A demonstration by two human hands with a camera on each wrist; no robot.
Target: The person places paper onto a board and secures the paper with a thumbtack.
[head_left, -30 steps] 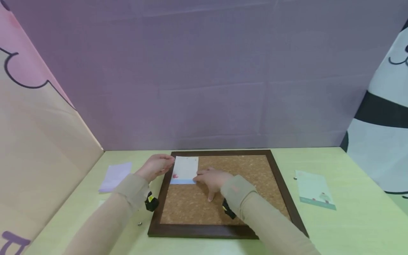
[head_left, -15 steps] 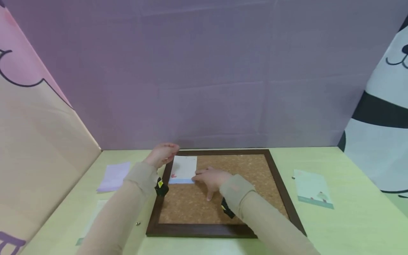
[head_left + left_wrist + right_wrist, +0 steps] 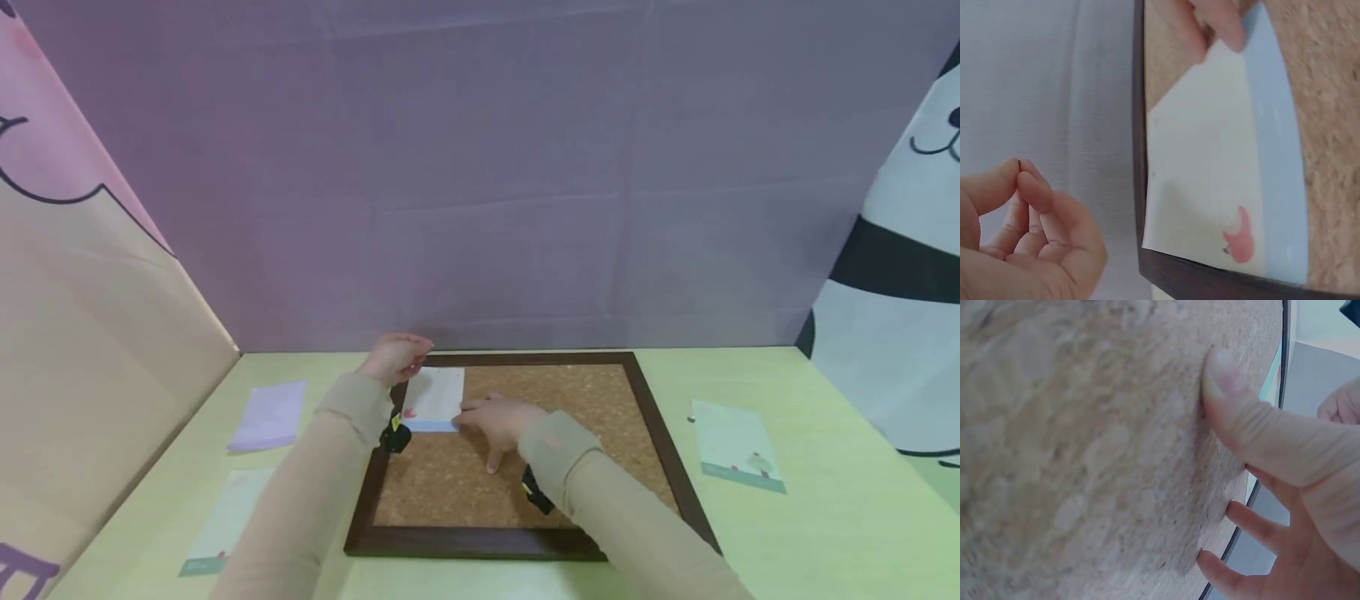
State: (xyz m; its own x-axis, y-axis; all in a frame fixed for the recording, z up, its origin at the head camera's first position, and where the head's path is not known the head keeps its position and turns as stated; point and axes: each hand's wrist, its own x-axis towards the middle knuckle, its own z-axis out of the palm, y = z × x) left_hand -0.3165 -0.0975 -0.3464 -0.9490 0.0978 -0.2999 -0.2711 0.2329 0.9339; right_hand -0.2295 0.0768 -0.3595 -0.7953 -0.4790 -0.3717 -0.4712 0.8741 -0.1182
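Board (image 3: 585, 400) looks stiff on my feed; note (image 3: 435, 398) at its far-left corner seems light, bendy, so I'd grab edges only. Right hand (image 3: 501, 419) sits spread, touching board and note; left hand (image 3: 393, 360), near that corner, pinches some tiny sliver (image 3: 1019, 164).

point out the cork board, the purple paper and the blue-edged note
Cork board (image 3: 450, 483), head view, bare cork
Purple paper (image 3: 268, 416), head view, sheet's middle
Blue-edged note (image 3: 1207, 153), left wrist view, white middle

Through my feed, the left sleeve (image 3: 288, 492) and right sleeve (image 3: 637, 508) look plain beige, each with a broad cuff (image 3: 558, 446). A small, angular black unit (image 3: 396, 437) with a yellow mark shows under each wrist. I see bare fingers (image 3: 1260, 526).
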